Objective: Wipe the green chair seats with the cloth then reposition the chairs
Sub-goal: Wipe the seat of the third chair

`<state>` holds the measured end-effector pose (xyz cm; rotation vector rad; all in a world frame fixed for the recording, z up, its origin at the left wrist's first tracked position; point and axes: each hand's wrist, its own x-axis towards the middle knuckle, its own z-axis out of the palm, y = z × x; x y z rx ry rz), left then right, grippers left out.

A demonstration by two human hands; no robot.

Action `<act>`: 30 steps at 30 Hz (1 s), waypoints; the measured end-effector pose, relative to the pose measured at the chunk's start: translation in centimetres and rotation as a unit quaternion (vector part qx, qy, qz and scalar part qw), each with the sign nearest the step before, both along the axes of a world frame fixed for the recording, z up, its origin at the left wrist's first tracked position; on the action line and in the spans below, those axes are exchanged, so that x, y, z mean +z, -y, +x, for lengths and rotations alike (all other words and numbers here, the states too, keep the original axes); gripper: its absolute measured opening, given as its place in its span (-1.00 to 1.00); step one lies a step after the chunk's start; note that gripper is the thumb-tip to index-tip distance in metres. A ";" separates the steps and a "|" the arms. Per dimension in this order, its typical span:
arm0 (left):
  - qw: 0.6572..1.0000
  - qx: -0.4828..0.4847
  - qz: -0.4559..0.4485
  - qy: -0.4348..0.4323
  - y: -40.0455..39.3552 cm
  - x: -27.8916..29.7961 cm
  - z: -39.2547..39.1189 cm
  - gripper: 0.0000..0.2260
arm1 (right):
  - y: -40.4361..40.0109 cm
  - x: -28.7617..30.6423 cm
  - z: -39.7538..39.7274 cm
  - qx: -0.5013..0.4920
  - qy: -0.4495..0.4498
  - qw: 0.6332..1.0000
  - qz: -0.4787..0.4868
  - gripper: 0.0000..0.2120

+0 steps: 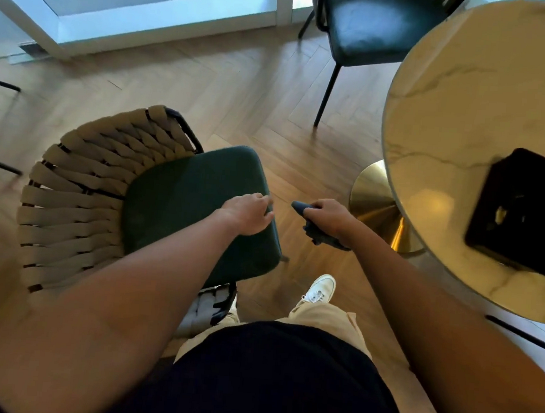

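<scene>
A green chair seat [180, 205] with a curved beige woven backrest [79, 197] stands just left of centre. My left hand [247, 214] rests on the seat's front right edge, with the fingers curled over the rim. My right hand [326, 215] hovers over the floor just right of the seat and grips a bunched dark grey cloth [319, 234]. A second green chair [370, 25] stands at the top, next to the round table.
A round marble table [469, 91] on a gold pedestal base [378, 208] fills the right side, with a black box [521, 213] on it. Herringbone wood floor [241, 83] lies between the chairs. My white shoe [320, 290] is under the seat's front corner. Black chair legs show at the left edge.
</scene>
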<state>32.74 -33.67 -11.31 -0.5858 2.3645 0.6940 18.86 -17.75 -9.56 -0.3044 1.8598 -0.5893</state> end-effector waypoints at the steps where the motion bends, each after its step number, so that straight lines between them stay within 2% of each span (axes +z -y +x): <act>1: 1.000 -0.001 0.000 -0.003 -1.1 0.1 -1.1 -0.55 | -1.0 0.0 -1.0 -0.012 0.003 1.000 -0.003 -0.80; 9: 0.999 -0.049 -0.013 -0.001 -10.7 -1.2 -8.6 -0.55 | -10.0 0.7 -6.5 -0.047 0.031 0.998 -0.020 -0.82; 16: 0.985 -0.171 -0.016 0.008 -16.7 -1.0 -12.7 -0.56 | -19.5 1.3 -5.7 -0.194 0.070 0.978 -0.037 -0.79; 21: 0.962 -0.270 -0.029 0.000 -19.7 -1.4 -14.3 -0.56 | -25.1 1.5 -3.4 -0.301 0.043 0.951 -0.050 -0.89; 25: 0.927 -0.372 -0.036 -0.020 -23.2 -1.1 -15.7 -0.55 | -28.9 2.2 -1.3 -0.365 -0.001 0.930 -0.046 -0.89; 30: 0.899 -0.437 0.009 -0.021 -28.8 -0.4 -16.5 -0.60 | -34.1 3.1 1.2 -0.413 -0.048 0.909 -0.040 -0.86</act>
